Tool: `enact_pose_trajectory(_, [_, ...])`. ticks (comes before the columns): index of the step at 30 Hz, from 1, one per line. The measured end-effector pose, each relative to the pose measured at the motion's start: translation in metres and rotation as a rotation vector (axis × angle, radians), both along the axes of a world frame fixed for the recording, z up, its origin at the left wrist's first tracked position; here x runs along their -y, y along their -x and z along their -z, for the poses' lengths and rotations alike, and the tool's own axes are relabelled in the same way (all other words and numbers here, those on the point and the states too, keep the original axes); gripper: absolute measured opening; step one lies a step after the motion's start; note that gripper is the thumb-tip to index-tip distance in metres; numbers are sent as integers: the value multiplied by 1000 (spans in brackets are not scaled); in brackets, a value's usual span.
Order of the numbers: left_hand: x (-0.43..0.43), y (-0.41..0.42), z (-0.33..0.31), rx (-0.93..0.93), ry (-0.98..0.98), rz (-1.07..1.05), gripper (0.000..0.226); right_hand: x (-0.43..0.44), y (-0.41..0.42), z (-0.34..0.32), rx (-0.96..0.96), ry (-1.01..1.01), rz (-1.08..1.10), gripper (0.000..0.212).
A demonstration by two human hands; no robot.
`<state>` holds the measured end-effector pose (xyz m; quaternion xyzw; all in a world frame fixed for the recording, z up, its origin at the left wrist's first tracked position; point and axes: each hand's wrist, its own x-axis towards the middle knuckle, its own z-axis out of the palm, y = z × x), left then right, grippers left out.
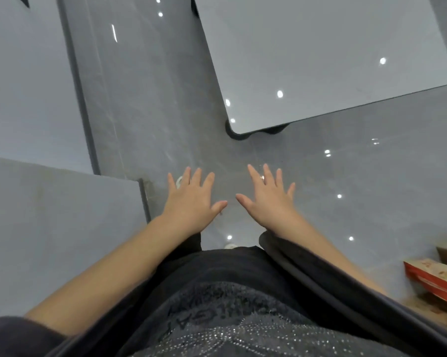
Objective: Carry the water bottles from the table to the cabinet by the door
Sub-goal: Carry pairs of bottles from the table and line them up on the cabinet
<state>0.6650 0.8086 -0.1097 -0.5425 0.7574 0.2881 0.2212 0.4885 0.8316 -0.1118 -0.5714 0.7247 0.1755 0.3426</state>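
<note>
A canteen-like room (or an office): glossy grey floor (pixel 150 104), rounded grey table (pixel 320 52), cartons (pixel 434 278).

Red box (pixel 433 278), glossy grey floor (pixel 145 99)

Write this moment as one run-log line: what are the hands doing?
left hand: open, holding nothing | right hand: open, holding nothing | water bottles: none in view | table: ahead right | red box: far right

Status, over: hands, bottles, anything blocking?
Left hand and right hand open, holding nothing. No water bottles in view. Grey table ahead right, red box on floor at right.
</note>
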Motion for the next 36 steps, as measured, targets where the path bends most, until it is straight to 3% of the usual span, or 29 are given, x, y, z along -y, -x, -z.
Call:
enact_pose_trajectory(17, [278,-52,-12,-15,28,101,78,258,-69,4,72,58,78,77])
enact_pose_trajectory(26, [447,-81,-8,39,8,174,75,425,-82,21,85,61,224,73])
enact_pose_trajectory(31, [522,-98,-10,22,-19,131,76,501,-97,10,91,70,230,73])
enact_pose_trajectory(36, [591,-105,-12,-15,-50,282,77,553,-107,10,48,54,373,75])
